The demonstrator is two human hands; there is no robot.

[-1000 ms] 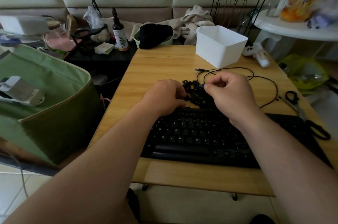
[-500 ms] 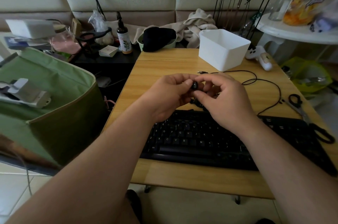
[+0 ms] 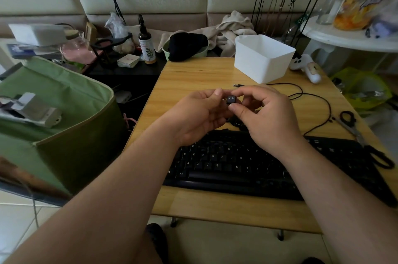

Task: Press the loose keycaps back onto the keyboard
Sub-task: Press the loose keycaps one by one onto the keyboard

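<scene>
Wooden surface (image 3: 193, 76) carried our keyboard (image 3: 237, 162); above it our right hand (image 3: 265, 117) pinched a keycap (image 3: 231, 100), left hand (image 3: 198, 115) curled beside, touching; white bin (image 3: 262, 59) far, scissors (image 3: 361, 134) right.

We see a single black keycap (image 3: 231, 99) with a pale legend at centre frame, raised above a black keyboard (image 3: 247, 166) lying flat across the lower-right middle; a dark cluster of loose keycaps (image 3: 237, 122) sits just beyond its top edge.
</scene>
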